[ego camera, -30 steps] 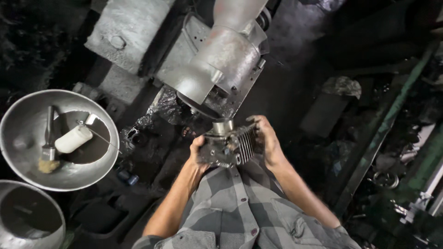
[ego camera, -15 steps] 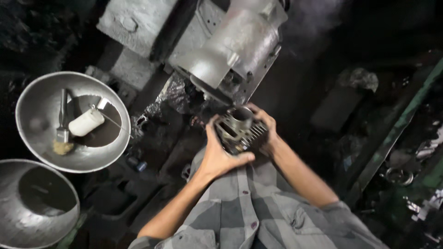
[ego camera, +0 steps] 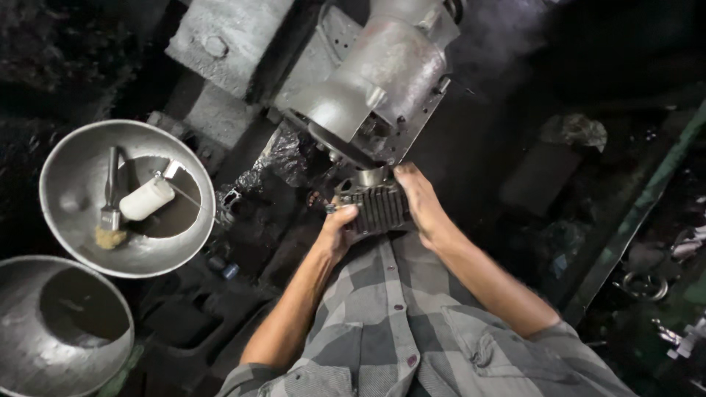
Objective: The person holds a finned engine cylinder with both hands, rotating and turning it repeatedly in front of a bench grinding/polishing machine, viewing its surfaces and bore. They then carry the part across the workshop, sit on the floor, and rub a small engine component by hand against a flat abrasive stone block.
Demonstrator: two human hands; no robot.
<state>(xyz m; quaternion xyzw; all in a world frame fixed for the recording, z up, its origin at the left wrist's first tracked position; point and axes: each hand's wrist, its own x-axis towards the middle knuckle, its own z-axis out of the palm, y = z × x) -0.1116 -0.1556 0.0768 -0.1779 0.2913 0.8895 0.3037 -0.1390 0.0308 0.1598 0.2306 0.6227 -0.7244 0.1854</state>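
This is a grimy mechanical workshop. A heavy grey machine [ego camera: 382,81] with a bolted metal housing stands on a floor black with oil and grease. Beside it, a dented metal basin [ego camera: 73,184] holds dark liquid, a brush [ego camera: 110,213] and a white plastic bottle [ego camera: 147,198]. Loose metal parts [ego camera: 647,283] lie scattered at the right.

We stand over a dark, oily workshop floor [ego camera: 507,125]. On it to our left sits a wide metal basin [ego camera: 73,158] holding dark liquid, a brush [ego camera: 111,209] and a white plastic bottle [ego camera: 147,198]. Just beside it, nearer to us, sits a second metal basin [ego camera: 29,294]. A grey machine [ego camera: 382,73] stands ahead on a block-like base [ego camera: 220,44]. At the right a green bar [ego camera: 640,209] runs aslant, with metal rings [ego camera: 643,283] near it.
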